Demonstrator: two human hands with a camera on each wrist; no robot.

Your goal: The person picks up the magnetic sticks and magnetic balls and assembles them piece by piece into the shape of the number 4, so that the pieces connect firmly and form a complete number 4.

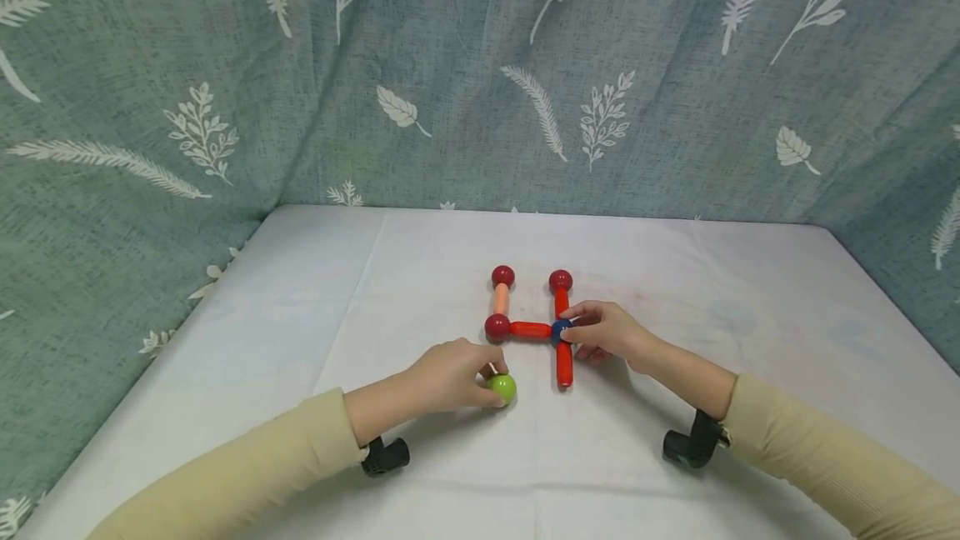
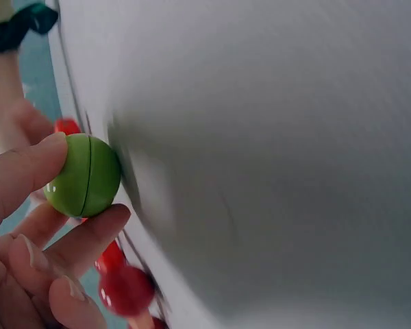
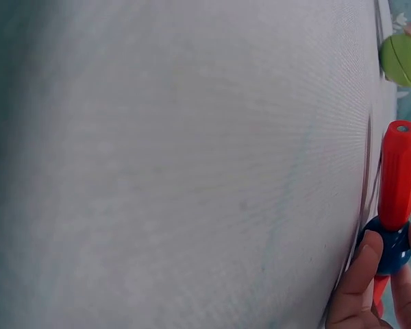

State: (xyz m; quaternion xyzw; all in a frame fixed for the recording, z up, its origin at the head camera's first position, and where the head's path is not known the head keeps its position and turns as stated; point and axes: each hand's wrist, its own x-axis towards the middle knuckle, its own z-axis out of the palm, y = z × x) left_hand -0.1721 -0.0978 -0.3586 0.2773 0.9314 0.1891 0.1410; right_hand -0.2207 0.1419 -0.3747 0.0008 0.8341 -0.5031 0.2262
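Observation:
My left hand point(image 1: 459, 375) pinches a green ball point(image 1: 503, 389) between thumb and fingers, low over the table. In the left wrist view a seam runs round the green ball point(image 2: 86, 175). My right hand point(image 1: 609, 332) grips a blue ball point(image 1: 558, 332) that joins several red rods. One red rod point(image 1: 565, 367) points toward me with its end bare, and a socket shows in that end point(image 3: 402, 128). Another red rod point(image 1: 531, 330) links the blue ball to a dark red ball point(image 1: 497, 327). A third runs away to a far red ball point(image 1: 560, 280).
A peach rod point(image 1: 501, 300) leads from the left red ball to another red ball point(image 1: 503, 276) behind it. White cloth point(image 1: 420, 273) covers the table. A green leaf-patterned curtain point(image 1: 465, 90) hangs behind and at the sides.

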